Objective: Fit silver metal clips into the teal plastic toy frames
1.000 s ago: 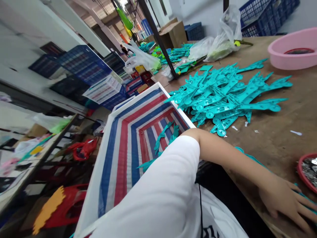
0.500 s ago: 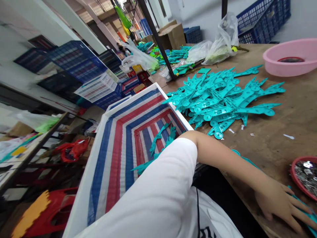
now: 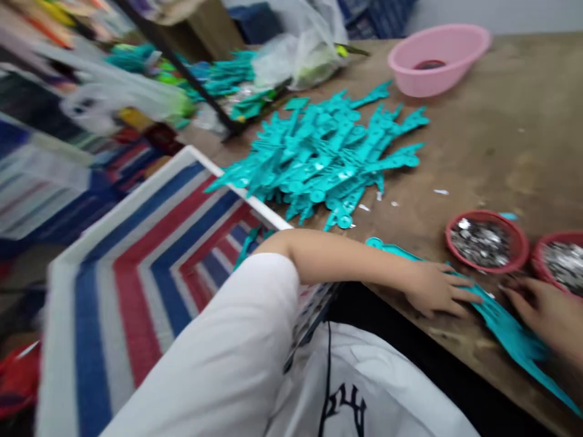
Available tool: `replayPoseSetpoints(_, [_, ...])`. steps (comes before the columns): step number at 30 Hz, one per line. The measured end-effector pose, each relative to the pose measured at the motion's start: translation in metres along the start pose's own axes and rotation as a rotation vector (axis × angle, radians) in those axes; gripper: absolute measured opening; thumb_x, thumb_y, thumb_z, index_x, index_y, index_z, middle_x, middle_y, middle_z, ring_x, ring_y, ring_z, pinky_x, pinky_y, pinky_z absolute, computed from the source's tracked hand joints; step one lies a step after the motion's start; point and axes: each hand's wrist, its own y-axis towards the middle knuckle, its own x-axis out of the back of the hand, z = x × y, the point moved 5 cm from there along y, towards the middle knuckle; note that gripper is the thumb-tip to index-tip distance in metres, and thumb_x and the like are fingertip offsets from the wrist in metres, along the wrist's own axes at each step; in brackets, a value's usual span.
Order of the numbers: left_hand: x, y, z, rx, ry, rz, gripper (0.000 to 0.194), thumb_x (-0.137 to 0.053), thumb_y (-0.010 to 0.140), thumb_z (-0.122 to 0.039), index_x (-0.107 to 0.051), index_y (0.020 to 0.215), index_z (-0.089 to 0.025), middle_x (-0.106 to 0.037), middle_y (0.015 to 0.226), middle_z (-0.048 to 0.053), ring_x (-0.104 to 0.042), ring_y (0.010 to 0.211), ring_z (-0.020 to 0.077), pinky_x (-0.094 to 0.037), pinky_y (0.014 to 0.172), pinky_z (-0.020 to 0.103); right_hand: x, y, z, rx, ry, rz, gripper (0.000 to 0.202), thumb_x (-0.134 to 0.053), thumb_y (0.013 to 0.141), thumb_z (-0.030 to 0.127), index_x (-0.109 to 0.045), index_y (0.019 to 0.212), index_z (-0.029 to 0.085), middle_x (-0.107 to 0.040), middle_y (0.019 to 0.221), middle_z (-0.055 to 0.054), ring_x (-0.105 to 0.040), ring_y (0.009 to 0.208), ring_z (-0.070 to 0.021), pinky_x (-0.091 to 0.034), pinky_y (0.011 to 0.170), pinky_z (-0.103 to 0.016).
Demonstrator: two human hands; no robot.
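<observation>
My left hand (image 3: 437, 290) lies flat on a long teal plastic part (image 3: 505, 328) near the front edge of the wooden table (image 3: 514, 145), fingers spread, pressing it down. My right hand (image 3: 546, 312) rests at the right end of the same part, fingers curled near two red bowls. The nearer red bowl (image 3: 486, 241) holds small silvery pieces; a second red bowl (image 3: 562, 258) is cut off by my right hand. A big heap of teal plastic parts (image 3: 328, 158) lies further back on the table.
A red, white and blue striped bin (image 3: 150, 255) stands left of the table with a few teal parts inside. A pink basin (image 3: 437, 57) sits at the back. Clear plastic bags (image 3: 300, 54) and more teal pieces lie at the far left.
The view has swung right and down, blurring the frame. My right hand and both red bowls have come into sight. My left hand stays pressed on the teal part.
</observation>
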Motion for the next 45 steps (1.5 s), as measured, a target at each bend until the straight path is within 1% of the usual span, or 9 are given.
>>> replayPoseSetpoints(3, [0.014,-0.015,0.013,0.003,-0.153,-0.039,0.078,-0.082,0.112,-0.033,-0.076,0.189,-0.024,-0.046,0.211,0.012,-0.044,0.198,0.0422,-0.048,0.162,0.064,-0.001,-0.011,-0.004,0.004,0.013,0.073,0.017,-0.076,0.098,0.055,-0.070,0.084,0.046,-0.088,0.099,-0.020,-0.084,0.091,-0.0560,-0.054,0.082,-0.074])
replayPoseSetpoints(7, [0.024,-0.017,0.020,-0.002,-0.242,-0.003,0.058,-0.083,0.120,-0.029,-0.082,0.178,-0.023,-0.055,0.205,0.012,-0.055,0.192,0.0409,-0.052,0.159,0.065,0.001,-0.007,0.012,0.072,-0.149,0.114,0.012,-0.065,0.108,0.036,-0.065,0.097,0.032,-0.084,0.106,-0.017,-0.080,0.095,-0.0401,-0.056,0.085,-0.052])
replayPoseSetpoints(12, [0.043,-0.022,0.024,-0.040,-0.163,-0.028,0.040,-0.067,0.133,-0.031,-0.085,0.166,-0.018,-0.079,0.183,0.013,-0.063,0.186,0.0322,-0.045,0.161,0.047,0.015,-0.007,0.026,0.240,-0.091,0.044,0.019,-0.075,0.095,0.017,-0.062,0.090,0.029,-0.075,0.092,-0.007,-0.072,0.086,-0.0305,-0.052,0.083,-0.040])
replayPoseSetpoints(17, [0.040,-0.020,0.030,-0.008,-0.168,-0.049,0.054,-0.070,0.131,-0.030,-0.076,0.180,-0.008,-0.063,0.197,0.022,-0.061,0.188,0.0338,-0.042,0.163,0.046,0.028,-0.013,0.044,0.333,0.003,0.086,0.013,-0.074,0.100,0.020,-0.071,0.091,0.028,-0.078,0.092,-0.002,-0.074,0.087,-0.0279,-0.056,0.088,-0.039])
replayPoseSetpoints(21, [0.026,-0.017,0.029,-0.014,-0.196,-0.015,0.070,-0.073,0.127,-0.028,-0.063,0.193,-0.006,-0.048,0.206,0.024,-0.050,0.195,0.0384,-0.042,0.164,0.052,0.019,-0.018,0.051,0.402,0.019,0.183,0.023,-0.073,0.109,0.017,-0.091,0.118,0.027,-0.090,0.113,-0.007,-0.083,0.101,-0.0300,-0.062,0.097,-0.040])
replayPoseSetpoints(24, [0.018,-0.015,0.030,-0.011,-0.192,0.016,0.075,-0.072,0.129,-0.031,-0.058,0.197,-0.005,-0.046,0.208,0.022,-0.044,0.198,0.0393,-0.040,0.165,0.054,0.007,-0.021,0.051,0.526,-0.010,0.230,0.032,-0.067,0.118,0.016,-0.096,0.129,0.024,-0.093,0.128,-0.013,-0.086,0.111,-0.0317,-0.066,0.102,-0.043])
replayPoseSetpoints(31, [0.019,-0.015,0.032,0.004,-0.221,0.047,0.075,-0.076,0.127,-0.033,-0.059,0.198,-0.013,-0.048,0.207,0.020,-0.043,0.199,0.0357,-0.038,0.165,0.050,-0.004,-0.024,0.052,0.771,-0.068,0.167,0.039,-0.056,0.125,0.011,-0.094,0.129,0.018,-0.092,0.127,-0.015,-0.085,0.119,-0.0324,-0.066,0.107,-0.045])
replayPoseSetpoints(39, [0.027,-0.016,0.029,0.033,-0.257,0.088,0.075,-0.074,0.126,-0.030,-0.058,0.198,-0.017,-0.049,0.207,0.020,-0.043,0.199,0.0371,-0.044,0.162,0.057,-0.004,-0.024,0.061,0.735,-0.305,0.208,0.035,-0.053,0.129,0.009,-0.085,0.140,0.016,-0.085,0.123,-0.012,-0.075,0.107,-0.0299,-0.054,0.093,-0.040])
replayPoseSetpoints(45, [0.028,-0.016,0.027,0.047,-0.279,0.093,0.074,-0.070,0.127,-0.025,-0.055,0.198,-0.013,-0.048,0.206,0.024,-0.040,0.201,0.0379,-0.042,0.163,0.060,-0.002,-0.029,0.070,0.752,-0.411,0.286,0.037,-0.052,0.132,0.008,-0.085,0.132,0.022,-0.086,0.123,-0.008,-0.075,0.115,-0.0298,-0.057,0.099,-0.040])
